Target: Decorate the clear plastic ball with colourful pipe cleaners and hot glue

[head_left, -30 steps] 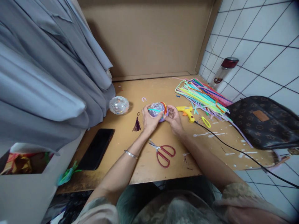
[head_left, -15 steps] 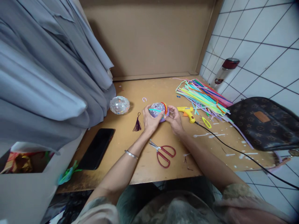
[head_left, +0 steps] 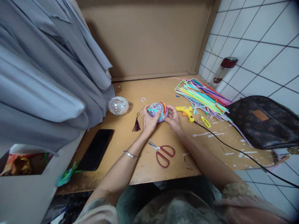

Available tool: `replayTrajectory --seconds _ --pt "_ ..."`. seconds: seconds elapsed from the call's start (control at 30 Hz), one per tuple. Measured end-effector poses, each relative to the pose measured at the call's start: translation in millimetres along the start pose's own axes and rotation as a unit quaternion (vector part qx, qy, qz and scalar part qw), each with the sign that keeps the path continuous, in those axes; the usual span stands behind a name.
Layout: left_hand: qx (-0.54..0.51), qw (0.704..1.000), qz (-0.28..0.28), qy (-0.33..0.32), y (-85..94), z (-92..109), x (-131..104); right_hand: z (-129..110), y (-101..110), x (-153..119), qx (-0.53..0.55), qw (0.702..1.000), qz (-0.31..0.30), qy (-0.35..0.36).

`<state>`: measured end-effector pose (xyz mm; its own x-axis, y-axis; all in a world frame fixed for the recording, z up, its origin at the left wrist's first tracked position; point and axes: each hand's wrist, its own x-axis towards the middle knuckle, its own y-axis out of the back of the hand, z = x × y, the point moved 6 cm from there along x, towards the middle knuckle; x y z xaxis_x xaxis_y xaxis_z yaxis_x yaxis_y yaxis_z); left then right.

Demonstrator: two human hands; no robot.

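A clear, speckled ball [head_left: 154, 106] with colored pipe cleaners in red, yellow, purple and turquoise on its surface is held between both hands. My left hand [head_left: 149, 122] wraps its left side, the thumb lying across the near face. On the right side, my right hand [head_left: 174, 120] has its fingertips pressed to the purple edge. Just right of that hand lies a yellow glue gun [head_left: 187, 111]. A dark purple tassel [head_left: 136, 125] rests left of my left hand, and red-handled scissors [head_left: 164, 153] lie below the ball.
Left of the hands sits a second clear ball [head_left: 118, 105]. A black phone [head_left: 97, 150] lies at the left edge near grey cloth [head_left: 56, 74]. At right are a heap of pipe cleaners [head_left: 202, 96], a bottle [head_left: 221, 72], a brown bag [head_left: 261, 124] and the glue gun's black cord [head_left: 229, 145].
My left thumb has shifted slightly on the ball, showing more of the turquoise pipe cleaner. Both hands keep hold of it, and the whole view has drifted a little.
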<state>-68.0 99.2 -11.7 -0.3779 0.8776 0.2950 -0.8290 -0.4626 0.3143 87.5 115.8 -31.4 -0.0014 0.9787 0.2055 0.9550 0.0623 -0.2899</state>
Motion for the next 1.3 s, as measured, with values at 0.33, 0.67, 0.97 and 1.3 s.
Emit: replayTrajectory --seconds 0.33,0.67,0.97,1.3 --pt "0.0 1.0 -0.001 0.007 1.3 0.3 0.9 -0.1 0.1 0.9 -0.007 1.0 -0.008 0.002" --pt "-0.001 1.0 -0.006 -0.003 1.3 -0.9 -0.5 0.2 0.1 0.7 -0.007 1.0 -0.001 0.001" --pt "0.0 1.0 -0.011 -0.001 1.7 1.8 -0.5 -3.6 -1.5 -1.8 -0.001 1.0 0.0 -0.003" --pt "0.007 1.0 0.003 -0.001 -0.6 0.4 0.2 -2.6 0.8 0.0 -0.011 1.0 0.007 0.007"
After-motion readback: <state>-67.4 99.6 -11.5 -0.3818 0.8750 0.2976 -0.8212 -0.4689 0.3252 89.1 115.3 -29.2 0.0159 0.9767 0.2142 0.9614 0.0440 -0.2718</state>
